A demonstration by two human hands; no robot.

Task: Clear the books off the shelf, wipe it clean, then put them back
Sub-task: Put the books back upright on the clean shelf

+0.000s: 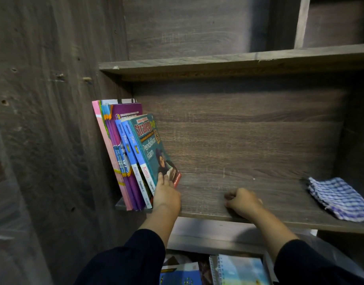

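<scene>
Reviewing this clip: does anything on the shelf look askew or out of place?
The books lean rather than stand upright, tops tilted toward the side wall, with the left hand touching the teal front book. A checked cloth lies crumpled at the shelf's right end. The right hand rests curled on the board, holding nothing.

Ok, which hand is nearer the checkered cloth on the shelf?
Right. The right hand rests curled on the shelf front, left of the checkered cloth. The left hand presses the teal book, farther away.
</scene>
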